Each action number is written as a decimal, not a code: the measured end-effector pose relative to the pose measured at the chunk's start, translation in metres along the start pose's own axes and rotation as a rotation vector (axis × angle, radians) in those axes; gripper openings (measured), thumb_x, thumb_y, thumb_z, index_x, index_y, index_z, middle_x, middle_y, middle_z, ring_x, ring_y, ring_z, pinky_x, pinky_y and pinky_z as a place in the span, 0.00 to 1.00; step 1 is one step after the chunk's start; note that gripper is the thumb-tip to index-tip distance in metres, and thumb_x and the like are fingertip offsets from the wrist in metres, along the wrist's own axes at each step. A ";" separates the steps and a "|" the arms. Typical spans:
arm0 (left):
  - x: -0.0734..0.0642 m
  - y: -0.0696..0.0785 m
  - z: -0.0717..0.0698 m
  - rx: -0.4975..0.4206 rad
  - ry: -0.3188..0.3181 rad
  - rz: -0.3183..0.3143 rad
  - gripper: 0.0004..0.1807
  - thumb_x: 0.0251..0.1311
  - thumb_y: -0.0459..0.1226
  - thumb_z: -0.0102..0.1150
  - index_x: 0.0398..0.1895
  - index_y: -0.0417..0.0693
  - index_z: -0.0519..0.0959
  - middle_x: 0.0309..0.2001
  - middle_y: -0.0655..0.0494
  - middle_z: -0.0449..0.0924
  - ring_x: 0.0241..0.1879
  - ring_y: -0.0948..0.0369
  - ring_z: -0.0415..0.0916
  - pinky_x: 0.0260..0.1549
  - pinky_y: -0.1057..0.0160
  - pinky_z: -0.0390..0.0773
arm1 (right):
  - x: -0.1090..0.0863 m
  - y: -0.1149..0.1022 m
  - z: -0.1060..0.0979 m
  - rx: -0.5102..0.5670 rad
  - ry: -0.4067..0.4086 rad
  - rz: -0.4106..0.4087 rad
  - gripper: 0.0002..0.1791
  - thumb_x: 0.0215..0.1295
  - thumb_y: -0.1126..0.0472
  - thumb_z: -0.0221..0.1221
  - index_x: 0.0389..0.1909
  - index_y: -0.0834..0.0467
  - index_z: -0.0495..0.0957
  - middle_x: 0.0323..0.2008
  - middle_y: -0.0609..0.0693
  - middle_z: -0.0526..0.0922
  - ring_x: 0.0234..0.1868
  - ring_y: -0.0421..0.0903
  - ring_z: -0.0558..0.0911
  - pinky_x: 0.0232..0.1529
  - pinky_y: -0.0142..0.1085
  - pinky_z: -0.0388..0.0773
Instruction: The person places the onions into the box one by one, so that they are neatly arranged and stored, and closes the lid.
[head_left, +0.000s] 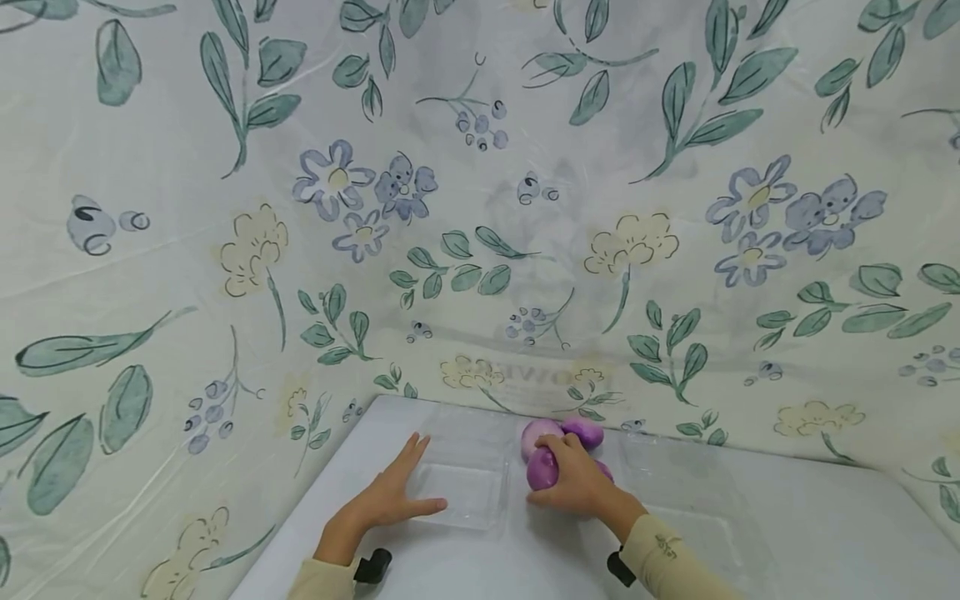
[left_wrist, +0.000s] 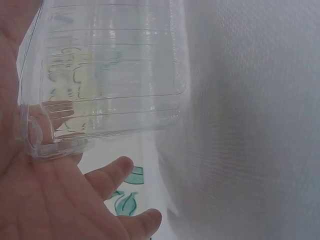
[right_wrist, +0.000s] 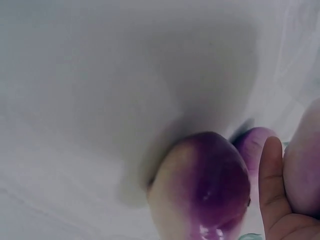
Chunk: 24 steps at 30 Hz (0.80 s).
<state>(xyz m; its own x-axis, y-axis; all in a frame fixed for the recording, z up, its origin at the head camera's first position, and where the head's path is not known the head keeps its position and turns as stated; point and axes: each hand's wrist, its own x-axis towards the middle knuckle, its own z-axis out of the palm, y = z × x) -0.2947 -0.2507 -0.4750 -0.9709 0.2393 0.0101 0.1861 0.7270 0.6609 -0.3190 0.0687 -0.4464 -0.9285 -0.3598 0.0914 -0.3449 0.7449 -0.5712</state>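
Note:
Several purple-and-white turnips sit in a cluster near the table's back edge, among them a pale turnip and a darker turnip. My right hand grips another turnip from above; the right wrist view shows the thumb along that turnip. A large turnip lies close by on the table. My left hand is at the left side of a clear plastic container, fingers spread and extended. In the left wrist view, the container's wall stands against the palm.
To the right of the turnips lies a second clear plastic container. The white table ends at a leaf-and-flower patterned curtain behind and to the left. Black wrist cameras are strapped on both wrists.

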 end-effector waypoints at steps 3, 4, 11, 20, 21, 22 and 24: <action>-0.001 0.000 -0.001 -0.006 -0.001 -0.001 0.60 0.51 0.55 0.72 0.80 0.46 0.45 0.80 0.39 0.34 0.77 0.37 0.39 0.62 0.21 0.44 | 0.003 -0.001 -0.002 -0.003 0.008 -0.006 0.44 0.42 0.47 0.77 0.61 0.53 0.70 0.57 0.64 0.70 0.54 0.58 0.78 0.48 0.62 0.79; -0.002 0.000 -0.001 -0.007 -0.003 0.000 0.60 0.51 0.55 0.72 0.80 0.46 0.45 0.80 0.39 0.34 0.77 0.37 0.39 0.63 0.21 0.44 | 0.004 -0.002 -0.002 -0.003 0.009 -0.006 0.44 0.43 0.47 0.77 0.62 0.53 0.70 0.58 0.64 0.69 0.54 0.58 0.77 0.49 0.62 0.79; -0.001 0.000 0.000 -0.019 -0.001 0.020 0.61 0.51 0.54 0.72 0.80 0.44 0.45 0.79 0.37 0.33 0.77 0.36 0.38 0.66 0.25 0.48 | 0.011 -0.011 -0.004 0.002 0.016 -0.012 0.43 0.42 0.46 0.77 0.60 0.51 0.70 0.56 0.63 0.71 0.53 0.58 0.78 0.49 0.60 0.80; 0.000 0.000 0.002 -0.020 0.001 -0.010 0.61 0.50 0.55 0.72 0.80 0.47 0.45 0.80 0.40 0.33 0.78 0.38 0.38 0.64 0.22 0.45 | 0.022 -0.023 0.001 0.015 0.025 -0.076 0.44 0.42 0.45 0.77 0.61 0.54 0.71 0.60 0.63 0.71 0.56 0.57 0.77 0.52 0.56 0.79; 0.000 0.000 0.002 -0.019 0.001 -0.011 0.61 0.50 0.55 0.72 0.80 0.47 0.45 0.80 0.39 0.33 0.78 0.38 0.39 0.64 0.22 0.45 | 0.024 -0.024 0.002 0.018 0.021 -0.080 0.44 0.42 0.45 0.77 0.62 0.54 0.71 0.60 0.63 0.71 0.56 0.57 0.76 0.52 0.57 0.79; 0.000 0.001 0.002 -0.019 0.003 -0.010 0.61 0.50 0.55 0.72 0.80 0.47 0.45 0.80 0.39 0.33 0.77 0.38 0.39 0.64 0.22 0.45 | 0.025 -0.026 0.003 0.020 0.019 -0.079 0.44 0.42 0.45 0.77 0.62 0.53 0.71 0.60 0.62 0.71 0.57 0.57 0.76 0.52 0.56 0.79; 0.000 0.001 0.002 -0.021 0.000 -0.009 0.61 0.50 0.55 0.72 0.80 0.47 0.45 0.80 0.40 0.33 0.78 0.38 0.39 0.64 0.22 0.46 | 0.026 -0.030 0.004 0.020 0.012 -0.073 0.44 0.43 0.44 0.76 0.63 0.53 0.71 0.61 0.62 0.71 0.57 0.57 0.75 0.53 0.57 0.79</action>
<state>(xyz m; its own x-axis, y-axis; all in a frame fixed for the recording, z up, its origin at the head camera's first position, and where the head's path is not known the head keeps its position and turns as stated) -0.2945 -0.2485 -0.4758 -0.9725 0.2329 0.0046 0.1745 0.7153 0.6767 -0.3326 0.0346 -0.4301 -0.9025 -0.4060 0.1436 -0.4093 0.7051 -0.5791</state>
